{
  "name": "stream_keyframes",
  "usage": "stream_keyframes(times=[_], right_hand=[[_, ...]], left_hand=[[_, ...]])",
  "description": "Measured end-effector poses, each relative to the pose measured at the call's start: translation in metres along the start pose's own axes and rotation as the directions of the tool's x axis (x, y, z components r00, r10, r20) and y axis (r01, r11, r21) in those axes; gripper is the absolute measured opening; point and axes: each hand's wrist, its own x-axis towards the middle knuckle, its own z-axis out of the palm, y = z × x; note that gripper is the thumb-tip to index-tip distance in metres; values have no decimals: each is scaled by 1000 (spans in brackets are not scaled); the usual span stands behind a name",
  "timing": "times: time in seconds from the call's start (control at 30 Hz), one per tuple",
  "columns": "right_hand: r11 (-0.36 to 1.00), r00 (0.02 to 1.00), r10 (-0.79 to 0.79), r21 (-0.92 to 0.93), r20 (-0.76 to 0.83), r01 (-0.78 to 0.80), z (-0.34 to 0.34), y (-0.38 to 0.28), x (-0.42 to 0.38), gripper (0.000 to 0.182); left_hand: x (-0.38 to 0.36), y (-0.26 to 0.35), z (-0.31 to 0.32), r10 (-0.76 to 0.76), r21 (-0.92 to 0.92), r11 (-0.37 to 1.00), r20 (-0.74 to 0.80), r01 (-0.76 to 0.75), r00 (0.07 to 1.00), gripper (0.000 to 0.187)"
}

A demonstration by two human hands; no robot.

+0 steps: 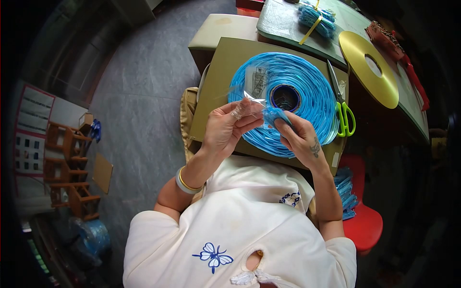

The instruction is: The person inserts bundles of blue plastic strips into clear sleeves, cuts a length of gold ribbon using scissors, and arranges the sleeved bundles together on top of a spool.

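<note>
The left hand [229, 126] pinches a clear plastic sleeve [253, 102], the right hand [298, 137] grips a blue folded piece [274, 115] beside it, both just above the blue roll [307, 91] on cardboard [225, 62]; green-handled scissors [343, 113] lie right of the grip.

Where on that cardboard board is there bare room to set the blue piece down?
Bare cardboard shows left of the blue roll, up to the board's left edge. The right side is crowded: scissors lie against the roll. The left hand and right hand cover the near edge, pinching a small blue piece.
</note>
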Motion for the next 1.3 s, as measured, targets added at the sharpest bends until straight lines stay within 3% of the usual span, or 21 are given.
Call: stream_keyframes(times=[0.3,0.43,0.63,1.1,1.3], right_hand=[[995,999,-25,-96,-30,22,0,4,0,13],[1000,1000,11,-21,-18,-12,-1,3,1,13],[998,999,38,51,20,-39,-1,-1,1,15],[991,994,71,107,80,-80,-10,2,2,20],[996,995,72,53,63,-76,-10,-1,0,17]], left_hand=[[-4,6,2,-74,19,997,22,74,997,24],[-7,4,5,23,157,987,22,-26,999,25],[-4,-2,-4,-21,179,984,12,18,1000,27],[-3,6,-3,-167,35,986,61,165,984,33],[-5,8,-4,-145,8,989,120,145,982,29]])
